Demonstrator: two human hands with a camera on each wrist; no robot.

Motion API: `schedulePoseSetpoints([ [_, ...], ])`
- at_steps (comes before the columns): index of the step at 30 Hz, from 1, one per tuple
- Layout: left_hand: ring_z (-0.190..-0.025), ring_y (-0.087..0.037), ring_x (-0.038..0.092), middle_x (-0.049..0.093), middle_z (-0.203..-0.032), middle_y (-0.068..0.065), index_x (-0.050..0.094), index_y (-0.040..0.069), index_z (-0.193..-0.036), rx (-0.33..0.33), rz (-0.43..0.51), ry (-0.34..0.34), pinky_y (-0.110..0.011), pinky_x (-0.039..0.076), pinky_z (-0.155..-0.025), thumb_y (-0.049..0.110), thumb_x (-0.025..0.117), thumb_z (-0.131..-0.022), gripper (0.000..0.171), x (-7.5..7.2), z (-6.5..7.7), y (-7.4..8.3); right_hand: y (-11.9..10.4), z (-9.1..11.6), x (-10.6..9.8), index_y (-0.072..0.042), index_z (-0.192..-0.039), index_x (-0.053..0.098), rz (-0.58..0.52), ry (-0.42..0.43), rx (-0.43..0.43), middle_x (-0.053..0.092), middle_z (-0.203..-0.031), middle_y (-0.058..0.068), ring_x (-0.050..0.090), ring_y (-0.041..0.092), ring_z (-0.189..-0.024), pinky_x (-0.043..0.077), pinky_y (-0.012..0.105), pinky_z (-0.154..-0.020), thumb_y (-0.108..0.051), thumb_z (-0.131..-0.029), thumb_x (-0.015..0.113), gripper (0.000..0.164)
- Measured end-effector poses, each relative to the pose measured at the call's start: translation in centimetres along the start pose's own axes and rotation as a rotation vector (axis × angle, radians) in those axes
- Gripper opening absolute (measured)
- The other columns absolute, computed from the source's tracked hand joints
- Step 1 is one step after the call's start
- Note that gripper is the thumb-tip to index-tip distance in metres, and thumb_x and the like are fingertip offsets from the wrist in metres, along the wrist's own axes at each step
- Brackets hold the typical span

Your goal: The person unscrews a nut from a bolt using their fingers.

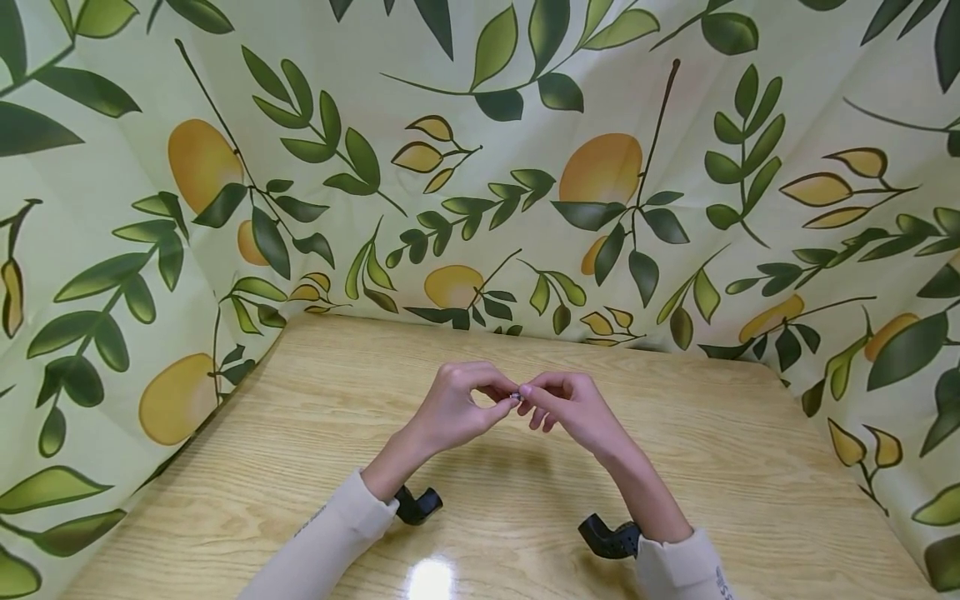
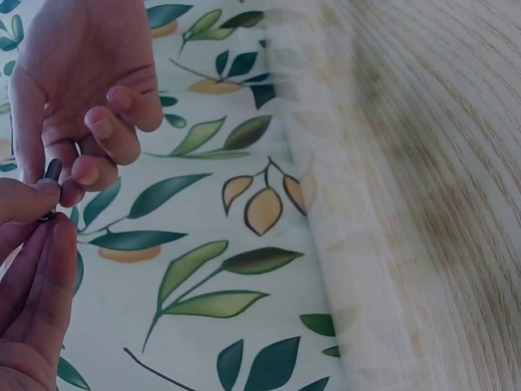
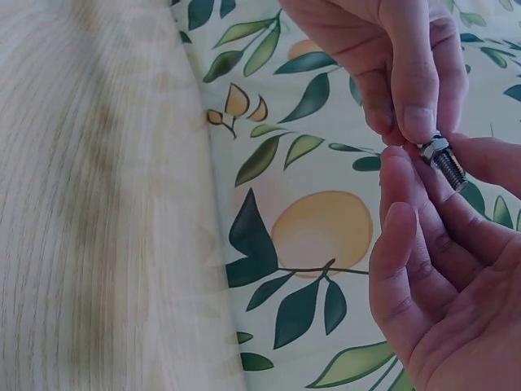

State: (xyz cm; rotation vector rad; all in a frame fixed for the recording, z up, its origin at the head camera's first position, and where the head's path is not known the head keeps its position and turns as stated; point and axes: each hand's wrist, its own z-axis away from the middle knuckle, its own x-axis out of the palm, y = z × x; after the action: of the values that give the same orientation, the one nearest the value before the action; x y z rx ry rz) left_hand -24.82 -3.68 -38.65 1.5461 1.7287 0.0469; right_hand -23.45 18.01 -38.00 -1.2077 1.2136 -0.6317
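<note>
Meeting above the worktop [image 1: 337, 358], closer to its far edge than its near one, the left hand [image 1: 452, 412] and right hand [image 1: 579, 417] are clamped on one small threaded bolt [image 3: 450, 170]. The left pinches one end; the right's thumb and fingers grip near the nut [image 3: 435, 148] around it, probably because so slight a piece needs fingertips from both sides for steadiness.

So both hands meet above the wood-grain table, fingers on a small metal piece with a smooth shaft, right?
Not quite: the shaft is threaded, not smooth, as the right wrist view shows. The rest stands: the left hand and right hand meet above the wood-grain table, fingering the small metal piece.
</note>
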Motion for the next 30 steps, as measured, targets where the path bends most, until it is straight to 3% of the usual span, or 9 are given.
schedulePoseSetpoints([
  [11, -0.075, -0.007, 0.072, 0.079, -0.085, -0.002, 0.081, 0.008, -0.093, -0.028, 0.030, -0.006, -0.017, 0.061, -0.072, 0.003, 0.080, -0.087, 0.008, -0.09, 0.15, 0.08, -0.35, 0.21, 0.04, -0.003, -0.111, 0.074, -0.007, 0.016, -0.003, 0.075, -0.095, 0.011, 0.069, 0.020, -0.069, 0.057, 0.030, -0.060, -0.023, -0.098, 0.072, 0.024],
  [18, -0.075, -0.007, 0.073, 0.079, -0.085, -0.004, 0.080, 0.007, -0.093, -0.014, 0.045, 0.008, -0.017, 0.061, -0.072, 0.002, 0.079, -0.087, 0.008, -0.04, 0.20, -0.04, -0.18, 0.07, -0.09, 0.000, -0.109, 0.074, 0.026, -0.011, -0.008, 0.074, -0.094, 0.015, 0.069, 0.016, -0.070, 0.059, 0.030, -0.061, -0.025, -0.102, 0.065, 0.028],
  [24, -0.076, -0.007, 0.073, 0.079, -0.086, -0.004, 0.080, 0.007, -0.093, -0.020, 0.041, 0.009, -0.017, 0.061, -0.072, 0.003, 0.080, -0.087, 0.007, -0.06, 0.18, 0.08, -0.25, 0.23, 0.01, -0.004, -0.110, 0.074, 0.022, 0.016, -0.012, 0.074, -0.094, 0.011, 0.069, 0.016, -0.069, 0.058, 0.030, -0.060, -0.021, -0.097, 0.073, 0.022],
  [30, -0.075, -0.007, 0.073, 0.079, -0.085, -0.003, 0.080, 0.007, -0.092, -0.001, 0.039, 0.016, -0.017, 0.061, -0.072, 0.004, 0.082, -0.086, 0.007, 0.08, 0.10, 0.11, -0.32, 0.28, -0.10, -0.005, -0.114, 0.071, 0.012, 0.013, -0.011, 0.074, -0.095, 0.008, 0.070, 0.022, -0.069, 0.058, 0.031, -0.061, -0.019, -0.094, 0.077, 0.026],
])
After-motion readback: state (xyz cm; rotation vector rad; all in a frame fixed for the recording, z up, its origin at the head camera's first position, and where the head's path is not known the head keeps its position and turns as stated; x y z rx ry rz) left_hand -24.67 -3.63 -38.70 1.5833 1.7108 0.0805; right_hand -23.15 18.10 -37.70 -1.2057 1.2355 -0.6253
